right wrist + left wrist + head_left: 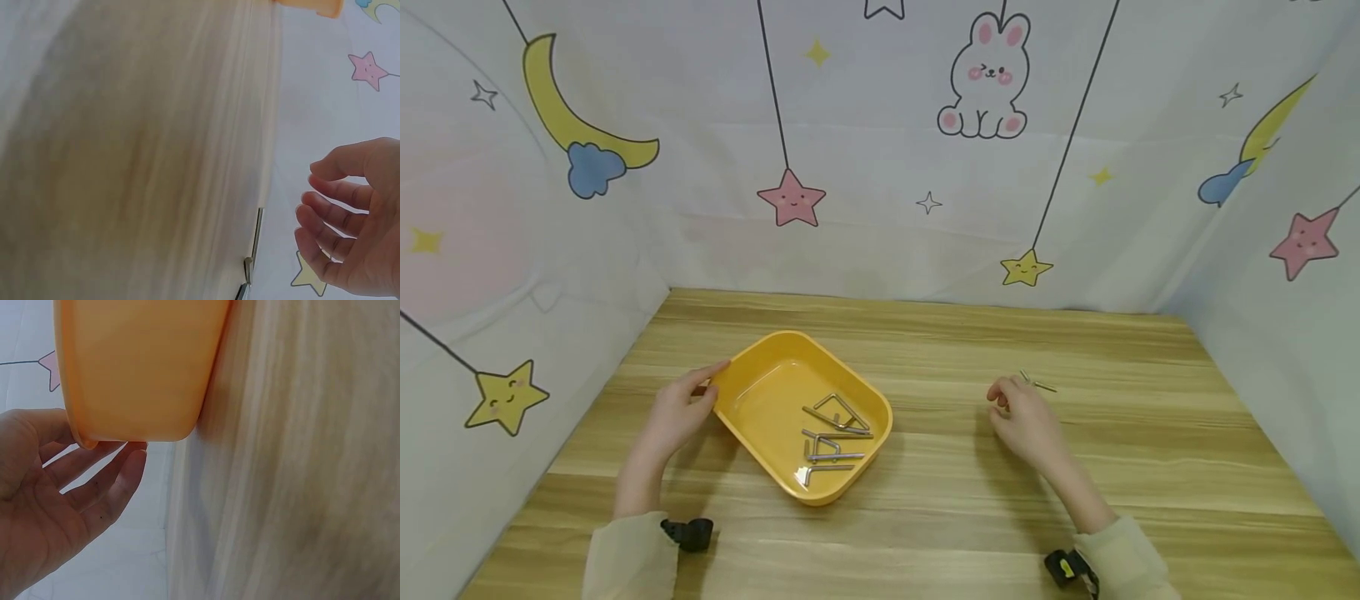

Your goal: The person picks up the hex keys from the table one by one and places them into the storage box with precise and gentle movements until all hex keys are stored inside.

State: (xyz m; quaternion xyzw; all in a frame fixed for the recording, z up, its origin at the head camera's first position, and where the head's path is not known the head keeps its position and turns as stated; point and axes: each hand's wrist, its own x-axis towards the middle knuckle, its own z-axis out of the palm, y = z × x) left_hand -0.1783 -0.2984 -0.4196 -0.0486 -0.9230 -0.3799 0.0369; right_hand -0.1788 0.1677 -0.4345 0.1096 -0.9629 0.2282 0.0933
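Observation:
A yellow plastic bin (pixel 760 392) stands on the table at centre left, with several L-shaped hex keys (pixel 838 457) lying loose in its near right part. My left hand (pixel 673 417) touches the bin's left corner. In the left wrist view, the fingers of the left hand (pixel 62 494) lie fairly straight against the bin's outer wall (pixel 144 375), by its rim. My right hand (pixel 1026 421) hovers over the table, fingers loosely bent and holding nothing. Just beyond it lie thin metal hex keys (pixel 1037 383), partly hidden by the hand; they also show in the right wrist view (pixel 257 237).
The wood-grain table (pixel 925 517) is bounded by a white cloth backdrop (pixel 887 242) at the back and both sides, printed with stars, moons and a rabbit. Black wrist cameras (pixel 696 534) sit at both sleeves.

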